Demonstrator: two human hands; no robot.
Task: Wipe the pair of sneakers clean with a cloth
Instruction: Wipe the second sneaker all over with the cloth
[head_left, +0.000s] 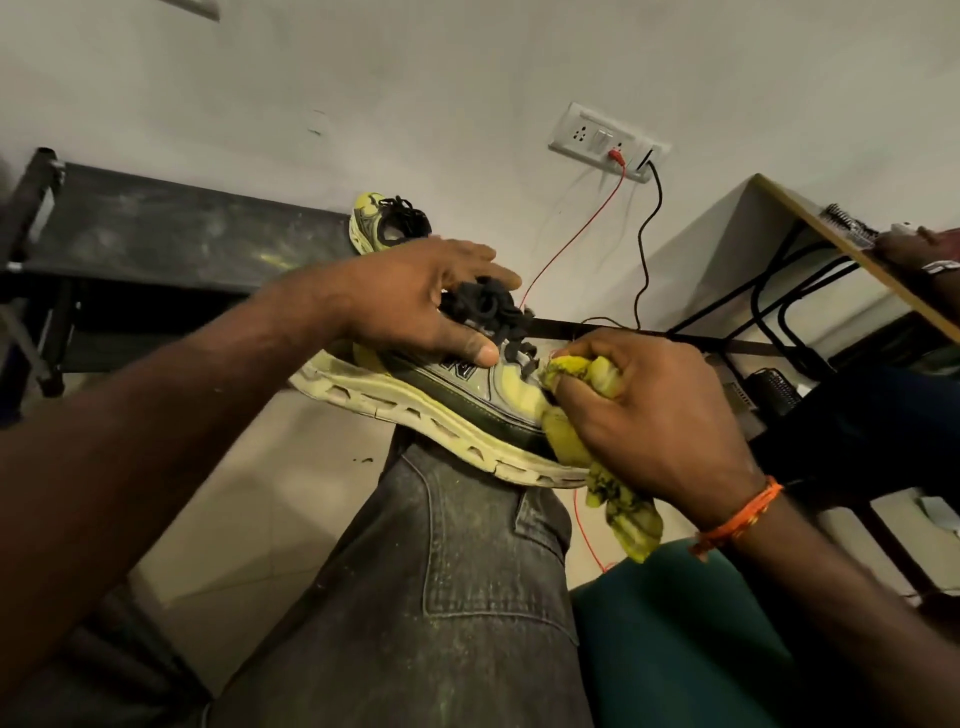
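Observation:
A grey and yellow sneaker (441, 400) with black laces lies on its side across my knee, sole toward me. My left hand (415, 301) holds it from above at the collar, thumb on its side and fingers over the laces. My right hand (654, 410) grips a yellow, dirt-stained cloth (576, 441) and presses it against the sneaker's toe area. A tail of the cloth hangs down below the sole. The second sneaker (387, 223) stands on the end of a dark bench by the wall.
The dusty black bench (156, 234) runs along the left wall. A wall socket (608, 143) feeds a red wire and a black cable that trail down behind the shoe. A desk (841, 244) with another person's hand on it stands at the right. A green seat (675, 634) is under my right arm.

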